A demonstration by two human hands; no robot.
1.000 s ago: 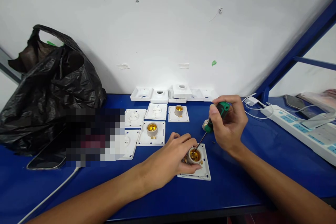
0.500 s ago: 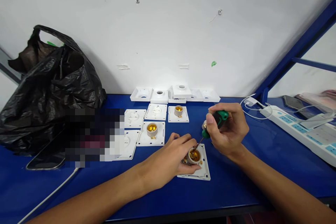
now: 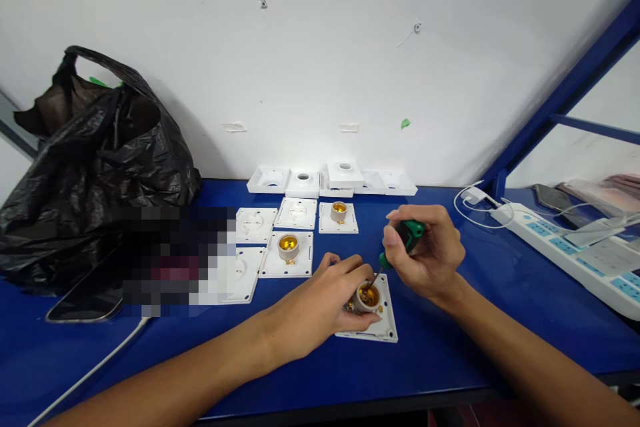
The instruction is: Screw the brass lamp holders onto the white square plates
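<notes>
Screwdriver (image 3: 412,232): had sunk toward seven o'clock.
Right hand (image 3: 426,252): clamped round its handle.
Left hand (image 3: 330,297): clasped the lamp socket (image 3: 370,296).

Black bag (image 3: 100,160), white power strip (image 3: 563,245)

No text, label, brand, number or sign can be read anywhere here.

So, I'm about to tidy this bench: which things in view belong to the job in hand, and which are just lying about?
Likely job:
green screwdriver in the right hand
gold-lined socket held by the left hand, on white plate
other plates
white covers

Likely lying about:
black bag
dark phone
white cable
power strip
</notes>
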